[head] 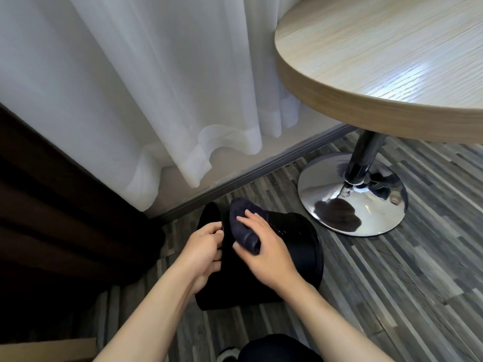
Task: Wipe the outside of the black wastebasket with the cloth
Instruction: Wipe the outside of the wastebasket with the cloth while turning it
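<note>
The black wastebasket (300,246) lies tipped on its side on the striped floor, its open rim to the left and its base to the right. My left hand (206,252) grips the rim at the left. My right hand (266,249) presses a dark navy cloth (245,220) flat against the upper outside wall of the basket, fingers spread over the cloth. Part of the basket is hidden under both hands and forearms.
A round wooden table (392,61) stands at the right on a chrome pedestal base (352,199), close to the basket. White sheer curtains (130,87) hang behind. A dark curtain or furniture (52,218) fills the left. My knee (277,348) is at the bottom.
</note>
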